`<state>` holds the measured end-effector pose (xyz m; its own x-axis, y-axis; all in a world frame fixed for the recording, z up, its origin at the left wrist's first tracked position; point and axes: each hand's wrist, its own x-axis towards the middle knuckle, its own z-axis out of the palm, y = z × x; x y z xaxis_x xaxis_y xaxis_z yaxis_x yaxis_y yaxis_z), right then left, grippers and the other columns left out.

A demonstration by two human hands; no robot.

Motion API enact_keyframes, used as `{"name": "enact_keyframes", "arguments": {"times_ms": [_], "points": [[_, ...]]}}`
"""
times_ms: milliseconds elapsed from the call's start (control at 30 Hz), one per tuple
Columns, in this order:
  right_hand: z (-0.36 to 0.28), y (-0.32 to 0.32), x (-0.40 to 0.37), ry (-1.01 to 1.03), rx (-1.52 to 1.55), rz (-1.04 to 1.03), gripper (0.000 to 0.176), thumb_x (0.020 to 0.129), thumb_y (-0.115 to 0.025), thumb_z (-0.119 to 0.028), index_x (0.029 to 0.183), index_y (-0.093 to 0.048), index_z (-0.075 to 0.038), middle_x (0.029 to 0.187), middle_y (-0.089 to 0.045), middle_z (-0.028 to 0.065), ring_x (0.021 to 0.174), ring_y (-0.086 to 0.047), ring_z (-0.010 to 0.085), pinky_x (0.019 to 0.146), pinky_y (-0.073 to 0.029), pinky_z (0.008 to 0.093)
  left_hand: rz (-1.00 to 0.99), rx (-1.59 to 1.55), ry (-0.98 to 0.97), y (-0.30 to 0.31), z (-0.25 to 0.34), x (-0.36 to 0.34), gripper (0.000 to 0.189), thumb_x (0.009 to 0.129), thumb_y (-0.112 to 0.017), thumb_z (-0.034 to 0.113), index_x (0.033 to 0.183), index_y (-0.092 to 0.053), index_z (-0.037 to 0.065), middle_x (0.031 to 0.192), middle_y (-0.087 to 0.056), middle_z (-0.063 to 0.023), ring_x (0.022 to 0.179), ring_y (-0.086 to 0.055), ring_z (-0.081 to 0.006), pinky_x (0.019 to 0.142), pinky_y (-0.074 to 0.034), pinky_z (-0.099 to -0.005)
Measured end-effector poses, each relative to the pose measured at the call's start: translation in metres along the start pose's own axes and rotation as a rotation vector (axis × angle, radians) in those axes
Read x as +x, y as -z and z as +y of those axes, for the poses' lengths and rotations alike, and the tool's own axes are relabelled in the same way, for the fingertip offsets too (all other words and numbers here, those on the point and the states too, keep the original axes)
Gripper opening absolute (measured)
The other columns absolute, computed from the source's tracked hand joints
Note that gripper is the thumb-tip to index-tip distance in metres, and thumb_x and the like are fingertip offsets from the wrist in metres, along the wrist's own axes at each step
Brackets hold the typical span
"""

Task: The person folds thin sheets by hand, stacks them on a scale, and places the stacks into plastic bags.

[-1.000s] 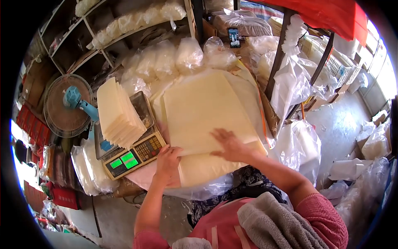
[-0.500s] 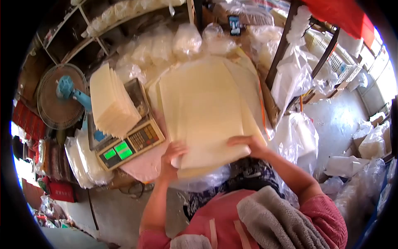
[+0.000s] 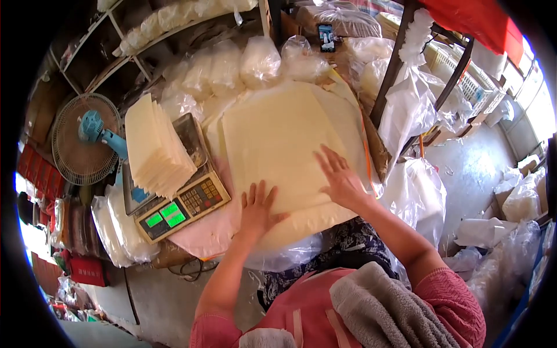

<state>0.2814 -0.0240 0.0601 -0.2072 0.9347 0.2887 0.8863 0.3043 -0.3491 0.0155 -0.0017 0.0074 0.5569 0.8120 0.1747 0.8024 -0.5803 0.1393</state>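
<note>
Large cream-coloured sheets (image 3: 284, 139) lie in a flat pile on the table in front of me. Over the near left part of the pile is my left hand (image 3: 259, 210), its fingers spread and pointing away from me. My right hand (image 3: 341, 178) is over the right side, fingers apart and nothing in them. To the left, a stack of smaller cream sheets (image 3: 156, 145) stands on a digital scale (image 3: 188, 203) with lit green displays. Clear plastic (image 3: 290, 250) hangs below the pile's near edge.
A fan (image 3: 87, 138) with a blue hub stands left of the scale. Filled clear bags (image 3: 260, 61) line the table's back, with a phone (image 3: 326, 38) behind them. A dark post (image 3: 395, 69) and a hanging plastic bag (image 3: 409, 107) rise at the right.
Both hands have let go of the near edge of the top sheet and moved forward onto the pile, fingers now spread. The sheet, raised and curled before, now lies flat.
</note>
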Motion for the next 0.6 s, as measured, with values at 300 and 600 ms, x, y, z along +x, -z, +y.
{"name": "enact_keyframes", "arguments": {"times_ms": [300, 600], "points": [[0.038, 0.028, -0.016, -0.008, 0.340, -0.495, 0.068, 0.078, -0.070, -0.039, 0.136, -0.044, -0.013, 0.136, -0.045, 0.0163, 0.130, -0.039, 0.0289, 0.108, -0.031, 0.0373, -0.065, -0.660, 0.289, 0.034, -0.049, -0.001, 0.036, 0.071, -0.073, 0.005, 0.105, -0.061, 0.002, 0.089, -0.069, -0.0091, 0.074, -0.066, -0.0158, 0.065, -0.051, -0.0273], [0.047, -0.015, 0.036, -0.643, 0.237, -0.143, 0.046, 0.083, -0.062, -0.048, 0.092, -0.058, -0.003, 0.082, -0.061, 0.0169, 0.079, -0.061, 0.0326, 0.069, -0.046, 0.0425, 0.114, -0.241, 0.336, -0.011, -0.024, 0.068, 0.067, 0.086, -0.057, 0.048, 0.138, -0.040, 0.009, 0.145, -0.033, -0.0147, 0.135, -0.029, -0.0255, 0.109, -0.021, -0.0490]]}}
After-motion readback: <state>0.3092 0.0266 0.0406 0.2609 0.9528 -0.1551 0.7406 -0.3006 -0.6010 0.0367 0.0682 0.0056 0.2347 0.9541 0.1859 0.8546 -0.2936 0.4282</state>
